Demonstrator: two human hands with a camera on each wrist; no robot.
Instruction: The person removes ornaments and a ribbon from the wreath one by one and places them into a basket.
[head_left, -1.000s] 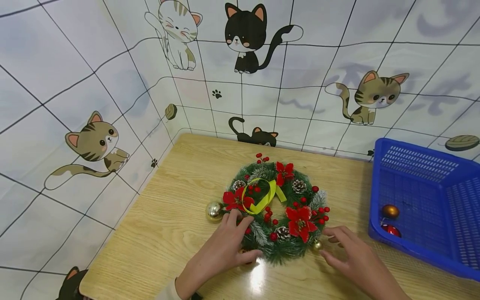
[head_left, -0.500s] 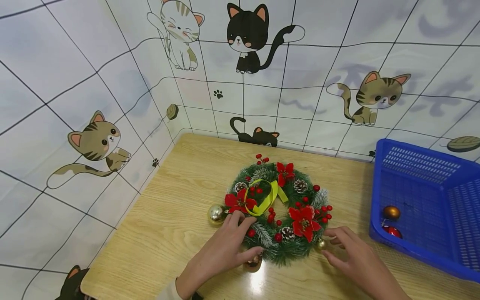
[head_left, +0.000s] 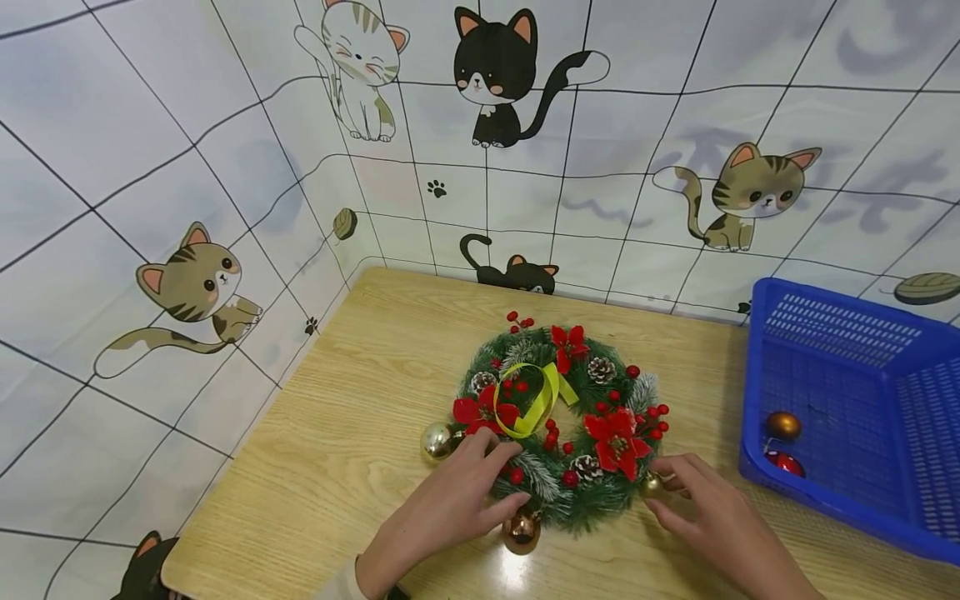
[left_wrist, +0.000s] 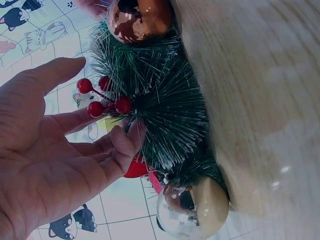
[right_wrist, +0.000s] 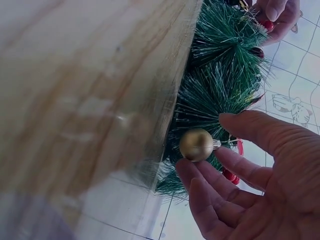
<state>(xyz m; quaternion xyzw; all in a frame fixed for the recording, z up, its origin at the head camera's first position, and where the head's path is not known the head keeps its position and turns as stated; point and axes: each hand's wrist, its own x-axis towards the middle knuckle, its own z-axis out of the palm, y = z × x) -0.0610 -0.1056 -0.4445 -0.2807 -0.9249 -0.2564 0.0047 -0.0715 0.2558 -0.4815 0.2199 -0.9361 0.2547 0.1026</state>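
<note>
A green Christmas wreath (head_left: 570, 500) lies on the wooden table, trimmed with red poinsettias, berries, pinecones and a loose yellow ribbon (head_left: 551, 392). The fingers of my left hand (head_left: 453, 492) curl into its front left branches, while the thumb stands apart. Below that thumb hangs a copper bauble (head_left: 521, 532); a larger pale gold bauble (head_left: 437, 442) is at the wreath's left. At the right front edge, my right hand (head_left: 712, 508) has loosely bent fingers around a small gold bauble (right_wrist: 196, 145). The right thumb stays apart from this bauble, and one fingertip is close beneath it.
On the right stands a blue plastic basket (head_left: 765, 375), holding an orange-gold bauble (head_left: 783, 426) and a red bauble (head_left: 784, 463). A cat-patterned sheet (head_left: 615, 200) covers the walls behind and left of the table (head_left: 322, 450).
My left hand has shifted slightly right, and the wreath has turned with it. The copper bauble has come out from under the left thumb, and the small gold one has moved nearer my still right hand.
</note>
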